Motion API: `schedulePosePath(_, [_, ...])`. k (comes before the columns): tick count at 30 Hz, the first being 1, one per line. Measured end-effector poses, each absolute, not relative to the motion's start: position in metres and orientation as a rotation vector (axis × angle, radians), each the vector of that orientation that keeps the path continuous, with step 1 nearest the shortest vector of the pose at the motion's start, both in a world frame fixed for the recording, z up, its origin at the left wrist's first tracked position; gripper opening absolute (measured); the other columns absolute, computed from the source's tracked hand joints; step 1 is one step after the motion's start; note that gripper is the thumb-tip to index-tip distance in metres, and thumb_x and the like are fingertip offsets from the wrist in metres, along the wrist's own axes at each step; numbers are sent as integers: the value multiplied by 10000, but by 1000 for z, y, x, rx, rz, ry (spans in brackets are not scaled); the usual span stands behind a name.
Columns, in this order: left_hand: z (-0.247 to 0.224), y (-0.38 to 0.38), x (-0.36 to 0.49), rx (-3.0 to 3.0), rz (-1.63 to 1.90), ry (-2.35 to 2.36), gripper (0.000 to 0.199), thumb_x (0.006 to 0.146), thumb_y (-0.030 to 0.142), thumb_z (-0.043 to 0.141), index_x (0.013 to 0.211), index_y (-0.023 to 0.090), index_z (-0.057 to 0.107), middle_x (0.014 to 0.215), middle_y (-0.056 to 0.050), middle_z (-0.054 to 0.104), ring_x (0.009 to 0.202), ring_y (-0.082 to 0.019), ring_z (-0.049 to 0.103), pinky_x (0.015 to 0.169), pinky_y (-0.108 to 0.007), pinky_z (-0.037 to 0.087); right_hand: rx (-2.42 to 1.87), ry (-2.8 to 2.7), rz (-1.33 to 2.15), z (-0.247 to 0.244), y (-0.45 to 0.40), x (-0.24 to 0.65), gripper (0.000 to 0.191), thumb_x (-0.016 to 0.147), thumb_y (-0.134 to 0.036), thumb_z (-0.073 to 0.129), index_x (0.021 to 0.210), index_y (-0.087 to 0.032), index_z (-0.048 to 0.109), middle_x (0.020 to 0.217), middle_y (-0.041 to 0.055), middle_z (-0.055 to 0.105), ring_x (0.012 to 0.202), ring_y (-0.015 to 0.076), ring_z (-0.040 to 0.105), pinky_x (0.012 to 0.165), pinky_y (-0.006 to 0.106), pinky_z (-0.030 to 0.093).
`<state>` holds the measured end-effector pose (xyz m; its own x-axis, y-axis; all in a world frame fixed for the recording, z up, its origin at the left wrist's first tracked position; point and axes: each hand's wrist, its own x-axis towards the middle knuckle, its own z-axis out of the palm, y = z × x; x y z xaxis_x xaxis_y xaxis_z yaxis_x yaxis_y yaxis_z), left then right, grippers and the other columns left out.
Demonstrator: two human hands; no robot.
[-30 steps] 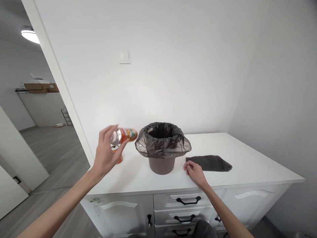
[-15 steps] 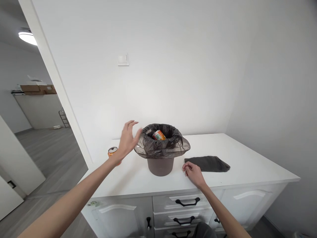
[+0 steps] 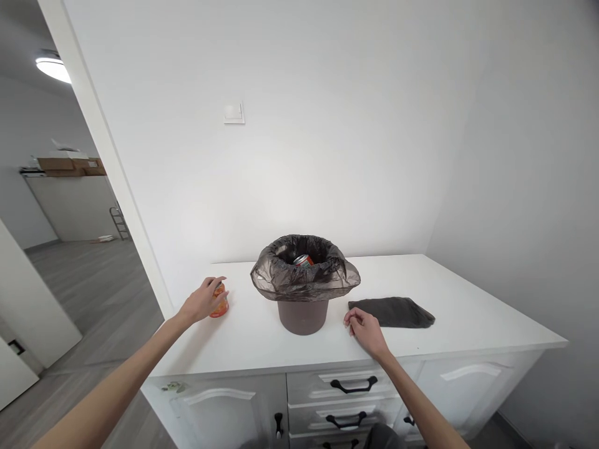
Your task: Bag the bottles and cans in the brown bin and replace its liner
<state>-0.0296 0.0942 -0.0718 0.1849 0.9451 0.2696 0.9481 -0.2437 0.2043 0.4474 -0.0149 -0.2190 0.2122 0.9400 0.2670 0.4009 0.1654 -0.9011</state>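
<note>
At the left of the white cabinet top, my left hand (image 3: pixel 202 302) is around an upright orange drink can (image 3: pixel 219 307). Its thumb and fingers are apart, reaching across the can's upper part, and the palm hides the can's left side. A brown bin (image 3: pixel 303 318) lined with a dark, see-through bag (image 3: pixel 304 284) stands in the middle. Inside the bag, the top of another can (image 3: pixel 303 260) shows. My right hand (image 3: pixel 366 330) rests on the cabinet top, fingers loosely curled with nothing seen in them, near a folded dark cloth or bag (image 3: pixel 393 312).
The white cabinet (image 3: pixel 224 411) has drawers and doors with black handles (image 3: pixel 354 385) below its front edge. A white wall (image 3: pixel 337 156) with a light switch (image 3: pixel 234 112) rises behind. An open doorway shows a grey floor (image 3: pixel 103 287) at the left.
My left hand has moved left and down from beside the bin's rim to the orange can. The can in the bin has sunk lower in the bag. My right hand has stayed put.
</note>
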Motion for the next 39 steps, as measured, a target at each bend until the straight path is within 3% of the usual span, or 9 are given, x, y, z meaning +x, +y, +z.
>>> schedulePosePath(3, [-58, 86, -20, -2327, -603, -1965, 621, 949, 633, 429, 1436, 270, 558, 1436, -168, 587, 1008, -343, 726, 845, -513, 583, -1425, -1364, 642, -217, -15, 447, 222, 782, -323, 441, 762, -244, 648, 738, 3, 711, 563, 168, 633, 634, 284, 481])
schedulePosePath(6, [-23, 77, 4, -2157, -978, -1928, 651, 965, 661, 443, 1456, 242, 526, 1427, -195, 572, 1092, -375, 701, 904, -545, 569, -1425, -1363, 646, -215, -16, 446, 217, 785, -315, 443, 760, -244, 646, 723, -1, 702, 565, 169, 630, 634, 283, 475])
schedulePosePath(10, [33, 64, 62, -2109, -1583, -1541, 603, 973, 648, 530, 1397, 221, 563, 1365, -171, 622, 1247, -332, 632, 1053, -483, 520, -1423, -1359, 648, -214, -17, 446, 213, 796, -304, 446, 758, -240, 646, 717, -1, 694, 570, 169, 630, 638, 282, 469])
schedulePosePath(14, [59, 55, 131, -2278, -1873, -1249, 540, 993, 630, 541, 1349, 224, 575, 1291, -115, 682, 1147, -247, 669, 979, -381, 545, -1417, -1357, 647, -216, -16, 447, 215, 805, -305, 448, 762, -237, 647, 730, 0, 698, 579, 168, 635, 636, 278, 467])
schedulePosePath(18, [53, 56, 184, -2616, -1628, -1308, 579, 976, 651, 577, 1372, 228, 581, 1276, -100, 714, 1126, -246, 687, 984, -377, 541, -1412, -1351, 645, -218, -15, 448, 220, 814, -301, 446, 774, -233, 651, 743, 0, 701, 572, 163, 630, 629, 275, 464])
schedulePosePath(25, [15, 108, 170, -2414, -1515, -1298, 548, 1081, 525, 430, 1511, 190, 487, 1541, -162, 566, 1450, -280, 504, 1207, -455, 399, -1399, -1338, 654, -217, -13, 448, 215, 808, -292, 450, 767, -230, 651, 754, 7, 707, 569, 162, 634, 627, 275, 469])
schedulePosePath(29, [-35, 117, 114, -2237, -1304, -1678, 568, 1108, 457, 262, 1564, 165, 435, 1556, -175, 554, 1458, -273, 504, 1185, -451, 432, -1401, -1332, 654, -215, -14, 448, 208, 806, -279, 455, 758, -231, 652, 735, 4, 703, 563, 159, 629, 626, 271, 463])
schedulePosePath(34, [-123, 80, 56, -2299, -1069, -1834, 598, 1019, 546, 416, 1427, 160, 620, 1494, -184, 631, 1473, -360, 508, 1212, -535, 402, -1397, -1325, 658, -213, -14, 448, 218, 812, -283, 454, 767, -228, 660, 738, 6, 706, 559, 159, 627, 622, 272, 464])
schedulePosePath(39, [-182, 60, 27, -2354, -517, -1953, 710, 1024, 536, 361, 1540, 83, 544, 1674, -191, 433, 1599, -381, 330, 1294, -590, 266, -1403, -1325, 656, -212, -15, 448, 209, 807, -280, 461, 761, -230, 658, 737, 11, 711, 555, 157, 626, 615, 270, 463])
